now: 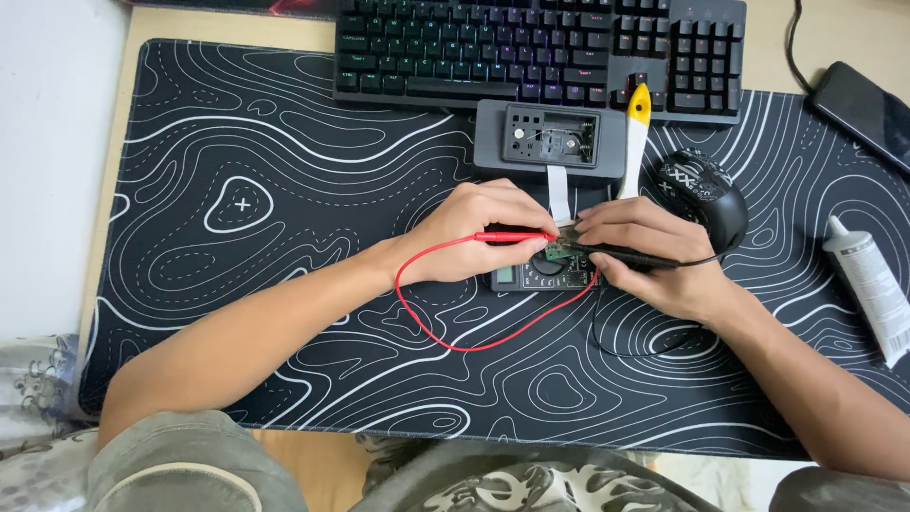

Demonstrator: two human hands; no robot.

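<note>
Spreading across the surface [171,24], a black desk mat [284,237] with white contour lines, carrying a backlit keyboard [540,47] at its far edge. Lying just in front of the keyboard, an opened grey device casing [550,137], with a white ribbon cable [559,194] trailing from it toward the hands. Resting to the right, a black mouse [701,194], a yellow-handled tool [633,142], a white tube [872,289] and a dark phone [867,109]. Sitting beneath the hands, a small multimeter [540,275]. Closing around a red probe [512,236], the left hand [469,232]; gripping a black probe [630,256], the right hand [659,256]. Meeting both probe tips between the hands, a small green circuit board [561,245]. Looping toward the person, a red lead [455,332].
</note>
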